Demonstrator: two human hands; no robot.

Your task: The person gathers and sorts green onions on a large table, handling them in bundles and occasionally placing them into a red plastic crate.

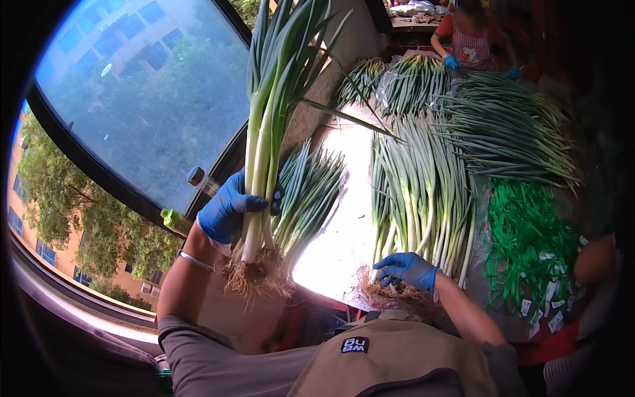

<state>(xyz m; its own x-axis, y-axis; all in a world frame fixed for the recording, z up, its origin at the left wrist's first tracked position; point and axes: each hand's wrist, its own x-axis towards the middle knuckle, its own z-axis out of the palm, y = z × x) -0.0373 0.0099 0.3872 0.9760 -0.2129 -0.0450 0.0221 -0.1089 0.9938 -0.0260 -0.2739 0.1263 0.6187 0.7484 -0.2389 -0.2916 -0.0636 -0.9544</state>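
Note:
My left hand [228, 208], in a blue glove, is raised at the left and wrapped round a bunch of green onions [263, 132]. The bunch stands upright, its pale stalks in my grip, green leaves above and tangled roots hanging below. My right hand [408, 270], also gloved in blue, rests over the root ends of a large pile of green onions [420, 192] on the table. Its fingers are apart and slightly bent, touching the stalk bases; the thumb is partly hidden.
Green ribbon ties [529, 238] with white tags lie at the right. Further heaps of green onions [509, 126] cover the far side, where a person in an apron [471, 46] stands. A smaller heap [307, 192] lies behind the raised bunch, near the window and a capped bottle [200, 178].

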